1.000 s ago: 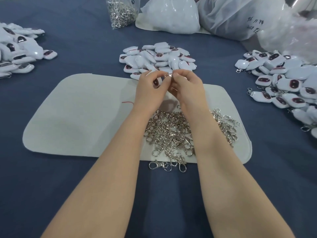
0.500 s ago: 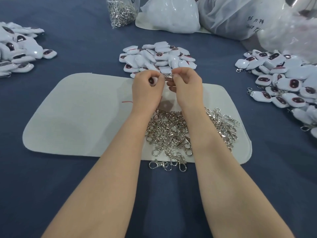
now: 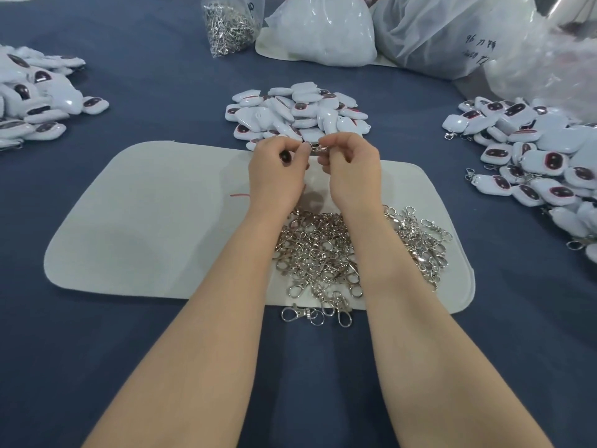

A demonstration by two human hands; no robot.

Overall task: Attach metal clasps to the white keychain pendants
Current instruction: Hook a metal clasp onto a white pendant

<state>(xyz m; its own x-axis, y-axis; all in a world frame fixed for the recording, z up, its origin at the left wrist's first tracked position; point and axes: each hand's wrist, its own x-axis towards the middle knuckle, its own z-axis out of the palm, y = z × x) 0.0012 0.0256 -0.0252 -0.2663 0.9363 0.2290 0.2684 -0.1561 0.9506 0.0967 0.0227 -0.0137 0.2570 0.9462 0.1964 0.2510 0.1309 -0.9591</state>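
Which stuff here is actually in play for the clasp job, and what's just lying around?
In play: left hand gripping a white pendant with a dark oval; right hand pinching a silver metal clasp; loose silver clasp heap; centre heap of white pendants.
Lying about: clear bag of clasps; white plastic sacks; left pendant heap.

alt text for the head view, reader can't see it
A left hand holding a white pendant and a right hand pinching a metal clasp meet above a white mat. Loose clasps lie heaped on the mat; pendant piles surround it.
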